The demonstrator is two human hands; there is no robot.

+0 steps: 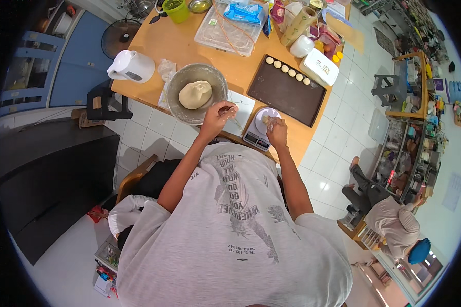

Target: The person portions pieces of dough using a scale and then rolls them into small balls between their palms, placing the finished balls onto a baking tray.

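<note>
My left hand (219,118) is closed beside the right rim of a grey metal bowl (171,110). A small pale piece, apparently dough (233,110), shows at its fingertips. Inside the bowl sits a large smooth lump of dough (195,95). Over the white kitchen scale (258,138), my right hand (277,132) has its fingers pinched together at the edge of the round weighing plate. Something small and pale lies at those fingertips, too small to make out. Right of the scale is a dark baking tray (287,94), with a row of several dough balls (284,68) along its far edge.
A white electric kettle (133,67) stands left of the bowl. Behind are a clear plastic container lid (225,33), a blue packet (243,13) and a white box (319,67) touching the tray's far side. Another person (394,225) crouches by shelves at the right.
</note>
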